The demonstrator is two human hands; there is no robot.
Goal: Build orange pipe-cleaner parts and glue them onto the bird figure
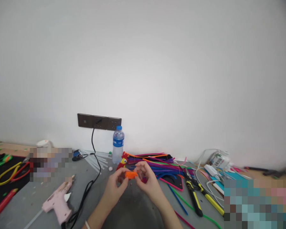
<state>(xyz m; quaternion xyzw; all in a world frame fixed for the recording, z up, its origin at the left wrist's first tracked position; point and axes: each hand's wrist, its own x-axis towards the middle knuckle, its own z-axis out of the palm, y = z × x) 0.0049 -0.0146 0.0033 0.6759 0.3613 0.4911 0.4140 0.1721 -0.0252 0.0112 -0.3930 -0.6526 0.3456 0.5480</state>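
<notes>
My left hand (118, 183) pinches a small bright orange piece (131, 175) between thumb and fingers. It looks fuzzy, like bent pipe cleaner, but its exact form is too small to make out. At its right end, the thumb and curled fingers of my right hand (146, 179) close on the same piece. Just behind my hands stands a small red and yellow bird figure (124, 161) with a round eye, partly hidden by my left fingers. A pile of pipe cleaners (154, 167), mostly purple and blue, lies behind my right hand.
A pink glue gun (58, 202) with a black cord (84, 194) lies at left, near clear glue sticks (94, 162). A water bottle (118, 146) stands by the wall. Yellow-black pliers (193, 194) and white cables (211, 187) lie at right. Scissors (10, 173) sit far left.
</notes>
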